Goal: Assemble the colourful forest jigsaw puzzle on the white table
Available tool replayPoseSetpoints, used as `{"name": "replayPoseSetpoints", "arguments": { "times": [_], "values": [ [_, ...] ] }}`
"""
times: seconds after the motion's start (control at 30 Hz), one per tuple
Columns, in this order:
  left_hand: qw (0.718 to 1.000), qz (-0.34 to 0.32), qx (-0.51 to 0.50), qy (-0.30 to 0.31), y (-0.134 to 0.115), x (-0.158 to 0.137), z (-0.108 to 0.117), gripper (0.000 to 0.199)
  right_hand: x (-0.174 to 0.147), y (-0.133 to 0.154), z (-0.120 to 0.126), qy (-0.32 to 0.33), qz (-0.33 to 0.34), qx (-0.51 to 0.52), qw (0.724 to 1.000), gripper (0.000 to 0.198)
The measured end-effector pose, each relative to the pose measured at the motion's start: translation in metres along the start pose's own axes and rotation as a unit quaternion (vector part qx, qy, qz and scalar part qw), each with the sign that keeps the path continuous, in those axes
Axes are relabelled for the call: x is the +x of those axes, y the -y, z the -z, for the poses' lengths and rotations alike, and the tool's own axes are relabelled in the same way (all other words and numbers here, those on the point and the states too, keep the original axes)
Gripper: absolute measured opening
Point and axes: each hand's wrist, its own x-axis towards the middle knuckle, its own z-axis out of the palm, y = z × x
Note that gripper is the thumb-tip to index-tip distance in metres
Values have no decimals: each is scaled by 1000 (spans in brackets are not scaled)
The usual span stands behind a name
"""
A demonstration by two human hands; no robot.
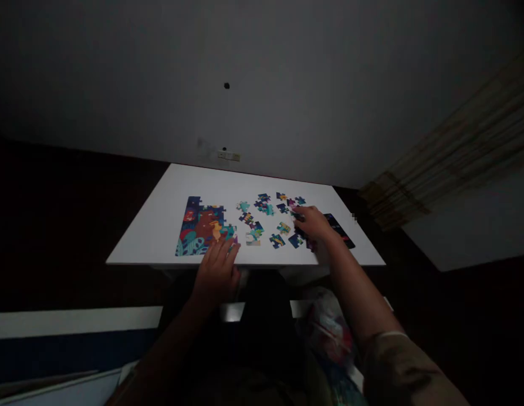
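Note:
A partly joined jigsaw puzzle [205,223] lies on the left half of the white table, showing a brown animal, leaves and dark blue sky. My left hand [217,268] rests at its lower right edge, fingers stretched out flat over the border pieces. Several loose puzzle pieces [277,241] are scattered to the right of the joined part. Over the right end of this scatter, my right hand [315,223] is closed, thumb and fingers pinched at a dark puzzle piece [298,216], which they partly cover. Other pieces lie half hidden beneath that hand.
A black phone [340,230] with a lit screen lies right of my right hand. The white table [147,231] stands near a grey wall with a socket [229,155]. A curtain [448,141] hangs at the right. Below the table edge is a plastic bag [329,327].

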Motion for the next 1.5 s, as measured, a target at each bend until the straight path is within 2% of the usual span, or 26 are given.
{"name": "replayPoseSetpoints", "arguments": {
  "times": [0.1,0.27,0.4,0.5,0.6,0.73,0.83,1.0,1.07,1.17,1.27,1.37,1.5],
  "values": [
    [1000,24,5,4,0,-8,-8,56,12,-8,-7,39,7,-10,999,38],
    [998,59,6,-1,-7,-17,-11,55,22,-7,-11,21,9,40,999,36],
    [999,52,2,6,-6,-17,-7,57,13,16,0,-24,9,112,993,33],
    [999,43,3,8,-5,-17,-4,59,-4,40,5,-72,2,208,975,25],
    [999,42,5,14,-5,-17,-3,59,-19,53,2,-98,-3,260,961,25],
    [999,39,4,13,-5,-16,-4,58,-26,36,-3,-153,-47,253,954,34],
    [999,32,3,-1,-5,-16,-6,58,-22,11,-5,-172,-69,223,957,30],
    [999,34,6,-11,-5,-16,-11,55,-12,-14,-7,-82,-92,252,960,23],
    [999,36,8,-10,-5,-15,-12,54,-8,-16,-5,-75,-80,254,961,24],
    [999,35,15,-11,-7,-13,-12,53,-10,-17,2,-142,-37,218,965,21],
    [999,34,21,-18,-9,-11,-12,53,-29,-16,6,-194,-23,212,958,22],
    [999,37,25,-28,-10,-10,-13,54,-63,-8,1,-219,-51,198,954,25],
    [999,35,22,-21,-10,-10,-14,59,-104,12,-11,-200,-46,120,971,28]
  ]
}}
